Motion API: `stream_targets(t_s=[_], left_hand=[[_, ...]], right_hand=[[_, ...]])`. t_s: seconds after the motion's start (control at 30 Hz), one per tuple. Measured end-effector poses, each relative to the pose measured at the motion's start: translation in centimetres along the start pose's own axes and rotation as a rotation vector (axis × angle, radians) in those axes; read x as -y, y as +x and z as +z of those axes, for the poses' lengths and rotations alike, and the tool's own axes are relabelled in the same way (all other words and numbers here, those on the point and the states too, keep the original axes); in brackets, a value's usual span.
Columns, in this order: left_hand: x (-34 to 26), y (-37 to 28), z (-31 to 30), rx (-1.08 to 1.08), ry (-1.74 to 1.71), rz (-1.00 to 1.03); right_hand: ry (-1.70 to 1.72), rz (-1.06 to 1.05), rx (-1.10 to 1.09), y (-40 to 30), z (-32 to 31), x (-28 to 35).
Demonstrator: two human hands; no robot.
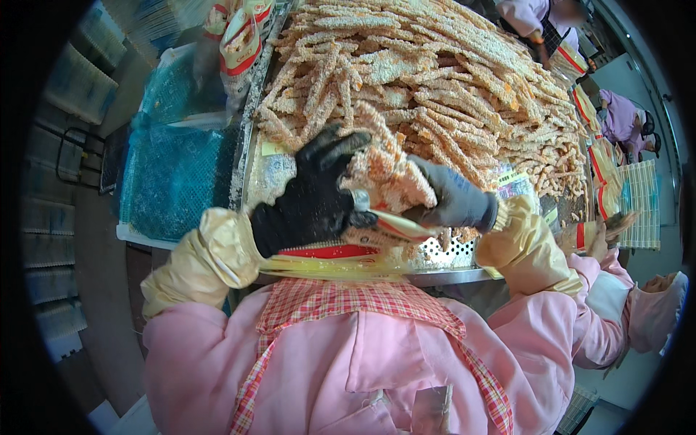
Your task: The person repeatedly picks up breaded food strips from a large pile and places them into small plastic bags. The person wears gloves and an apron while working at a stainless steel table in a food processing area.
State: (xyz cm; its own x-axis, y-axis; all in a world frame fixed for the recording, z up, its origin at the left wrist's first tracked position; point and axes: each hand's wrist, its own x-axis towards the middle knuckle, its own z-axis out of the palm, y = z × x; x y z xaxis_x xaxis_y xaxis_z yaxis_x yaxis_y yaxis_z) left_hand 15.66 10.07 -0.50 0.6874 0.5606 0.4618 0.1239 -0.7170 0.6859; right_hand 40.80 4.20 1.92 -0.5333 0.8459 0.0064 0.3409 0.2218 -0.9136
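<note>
My left hand (318, 187), in a black glove, is closed around the mouth of a plastic bag (399, 225) with a red band. My right hand (454, 193), in a grey coated glove, grips a bunch of crumb-coated strips (389, 168) at the bag's opening. Some of the strips rise above both hands. Right behind them lies a large heap of similar coated strips (451, 81) on a metal table (451, 278). Flat packaging bags (337, 266) with a red band lie at the table's near edge, below my left hand.
Teal mesh-lined crates (174, 179) stand at the left, with filled bags (242, 46) above them. A perforated metal tray (457, 253) is near my right wrist. Co-workers in pink are at the right, one (603, 304) close by. Further bags line the table's right side.
</note>
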Motion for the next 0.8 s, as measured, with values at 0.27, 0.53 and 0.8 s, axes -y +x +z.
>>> stream_targets(t_s=[0.27,0.53,0.8], left_hand=[[2.0,0.9,6.7,-0.251,-0.140,-0.019],[4.2,1.5,7.9,-0.386,0.216,0.087],[4.9,0.5,7.6,-0.408,-0.264,0.003]], right_hand=[[-0.510,0.171,-0.500,-0.5,4.2,-2.1],[-0.619,0.054,-0.755,1.3,6.0,-3.9],[-0.194,0.103,-0.437,-0.8,3.9,-4.7]])
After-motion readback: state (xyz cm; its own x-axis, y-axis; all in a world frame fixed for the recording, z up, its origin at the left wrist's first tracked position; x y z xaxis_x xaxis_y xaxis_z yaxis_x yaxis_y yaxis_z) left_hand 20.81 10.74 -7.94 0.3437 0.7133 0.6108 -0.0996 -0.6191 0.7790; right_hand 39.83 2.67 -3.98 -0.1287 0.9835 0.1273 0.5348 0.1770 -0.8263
